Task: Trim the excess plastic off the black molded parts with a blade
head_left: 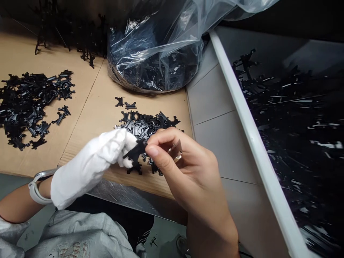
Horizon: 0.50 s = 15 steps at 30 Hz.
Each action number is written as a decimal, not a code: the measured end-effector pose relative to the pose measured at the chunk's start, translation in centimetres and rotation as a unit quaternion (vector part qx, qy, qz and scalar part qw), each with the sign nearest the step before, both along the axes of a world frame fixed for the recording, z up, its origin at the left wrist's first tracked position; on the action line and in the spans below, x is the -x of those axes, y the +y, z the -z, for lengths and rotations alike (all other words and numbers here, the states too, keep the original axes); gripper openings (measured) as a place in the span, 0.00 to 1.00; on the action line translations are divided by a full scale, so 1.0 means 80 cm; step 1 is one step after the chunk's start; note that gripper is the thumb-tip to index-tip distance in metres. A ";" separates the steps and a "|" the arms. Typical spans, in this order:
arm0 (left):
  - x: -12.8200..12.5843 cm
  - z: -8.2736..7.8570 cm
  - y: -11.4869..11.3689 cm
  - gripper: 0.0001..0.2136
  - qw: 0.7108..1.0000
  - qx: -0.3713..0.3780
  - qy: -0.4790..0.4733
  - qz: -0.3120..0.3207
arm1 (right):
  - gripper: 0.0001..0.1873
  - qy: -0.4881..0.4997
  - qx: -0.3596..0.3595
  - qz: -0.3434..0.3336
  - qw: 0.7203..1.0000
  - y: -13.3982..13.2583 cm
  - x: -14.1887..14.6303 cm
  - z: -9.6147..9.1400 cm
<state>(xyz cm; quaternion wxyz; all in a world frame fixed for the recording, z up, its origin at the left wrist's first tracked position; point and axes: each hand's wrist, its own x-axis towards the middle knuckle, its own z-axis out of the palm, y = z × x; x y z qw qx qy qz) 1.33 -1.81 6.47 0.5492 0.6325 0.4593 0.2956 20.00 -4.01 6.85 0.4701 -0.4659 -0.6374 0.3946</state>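
My left hand (107, 150), in a white glove, is closed on a small black plastic part (135, 152) with a notched, bracket-like outline. My bare right hand (190, 168) meets the part's upper right end with thumb and index fingertip together. Tucked between the fingers of that hand is a thin, flat, blade-like piece (176, 149); its kind is not clear. Below and behind both hands lies a pile of similar black plastic parts (145, 125), partly covered by them. Two loose parts (125, 103) lie just beyond this pile.
A larger heap of black parts (29, 104) lies on the wooden board (88, 107) at left. Behind stands a clear plastic bag (156, 68) filled with dark pieces. At right, a white-rimmed bin wall (242, 93) borders many more black pieces (295, 143). The back left is dark.
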 end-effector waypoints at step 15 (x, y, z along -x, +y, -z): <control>-0.002 0.003 0.008 0.09 0.987 0.119 -0.086 -0.059 | 0.16 -0.125 -0.178 -0.044 0.975 -0.001 -0.005 0.022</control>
